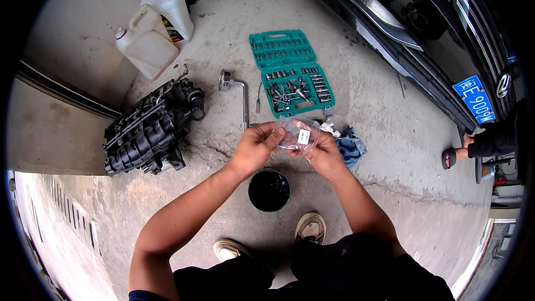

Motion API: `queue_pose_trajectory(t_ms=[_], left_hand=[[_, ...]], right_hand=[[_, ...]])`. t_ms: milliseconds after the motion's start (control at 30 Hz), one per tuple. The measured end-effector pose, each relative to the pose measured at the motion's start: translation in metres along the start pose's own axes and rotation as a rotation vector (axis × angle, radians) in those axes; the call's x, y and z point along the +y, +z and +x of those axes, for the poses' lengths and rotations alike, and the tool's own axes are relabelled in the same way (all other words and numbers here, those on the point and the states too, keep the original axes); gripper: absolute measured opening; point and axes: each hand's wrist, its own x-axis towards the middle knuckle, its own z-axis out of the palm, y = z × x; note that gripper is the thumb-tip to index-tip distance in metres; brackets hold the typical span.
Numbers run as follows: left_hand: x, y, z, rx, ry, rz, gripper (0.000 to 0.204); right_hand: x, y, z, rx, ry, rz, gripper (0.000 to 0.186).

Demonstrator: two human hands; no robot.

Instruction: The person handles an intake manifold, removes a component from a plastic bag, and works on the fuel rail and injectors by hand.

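Observation:
My left hand (262, 145) and my right hand (319, 150) both grip a small clear plastic bag (298, 132) with a white label and a small reddish item inside, too small to make out. Below them stands a round dark bucket (269, 189) on the concrete. Just beyond the bag lies an open teal socket case (284, 58) filled with sockets and bits. A long bent metal wrench (244, 106) and a thin screwdriver (258, 103) lie left of the case. A blue rag (352, 149) and crumpled white material (329, 128) lie right of my hands.
A black engine part (147, 134) lies on the left by the wall. Two white plastic jugs (146, 47) stand behind it. A black car (390, 33) fills the upper right. Another person's sandalled foot (452, 157) shows at the far right. My own shoes are below.

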Motion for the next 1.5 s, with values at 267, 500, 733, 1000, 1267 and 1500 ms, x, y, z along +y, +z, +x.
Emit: queue_pose_trajectory(t_ms=[267,500,733,1000,1267,1500], left_hand=[[-0.005,0.004,0.000,-0.026,-0.035,-0.052,0.028],[0.001,0.004,-0.003,-0.106,0.019,-0.185,0.027],[0.001,0.004,0.001,-0.146,0.062,-0.071,0.033],[-0.026,-0.011,0.016,0.040,-0.090,-0.271,0.027],[-0.058,-0.040,0.075,0.383,-0.092,-0.306,0.019],[-0.068,-0.074,0.218,0.509,-0.093,-0.503,0.018]], right_hand=[[0.000,-0.019,-0.003,-0.006,-0.109,-0.260,0.034],[-0.021,-0.004,-0.009,-0.060,0.011,-0.344,0.031],[-0.016,-0.008,-0.007,0.044,0.027,-0.468,0.031],[0.015,-0.019,0.000,0.214,-0.293,-0.459,0.019],[0.038,-0.066,0.040,0.356,-0.036,0.104,0.013],[0.057,-0.126,0.112,0.360,0.127,0.210,0.015]])
